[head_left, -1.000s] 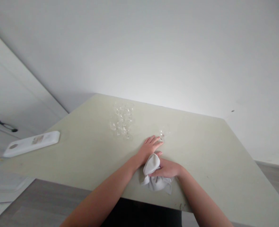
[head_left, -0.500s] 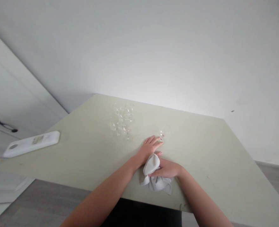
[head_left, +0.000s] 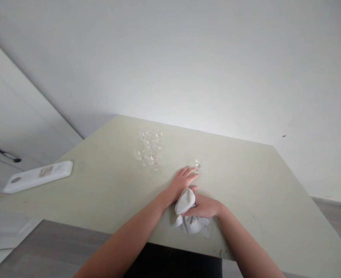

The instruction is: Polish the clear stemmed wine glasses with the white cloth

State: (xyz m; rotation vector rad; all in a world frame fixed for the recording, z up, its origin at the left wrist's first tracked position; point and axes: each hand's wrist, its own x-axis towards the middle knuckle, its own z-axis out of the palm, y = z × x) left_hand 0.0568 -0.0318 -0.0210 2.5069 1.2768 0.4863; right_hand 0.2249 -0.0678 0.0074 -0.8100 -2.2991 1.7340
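Observation:
My left hand (head_left: 182,181) lies flat with its fingers stretched out, palm down on the pale green table (head_left: 101,185). Its fingertips are close to a clear stemmed glass (head_left: 198,164); whether they touch the foot I cannot tell. Just nearer to me, my right hand (head_left: 203,204) is closed on a crumpled white cloth (head_left: 185,201), part of which spreads on the table below. The thumb crosses the cloth, and the fingers lie partly behind it. Further back on the left stands a cluster of several clear stemmed glasses (head_left: 149,146), overlapping in view.
A white, oblong device (head_left: 40,176) with a label and a cord lies at the table's left edge. Behind the table rises a plain white wall (head_left: 188,69). A white cabinet with a black handle (head_left: 5,153) stands at the left.

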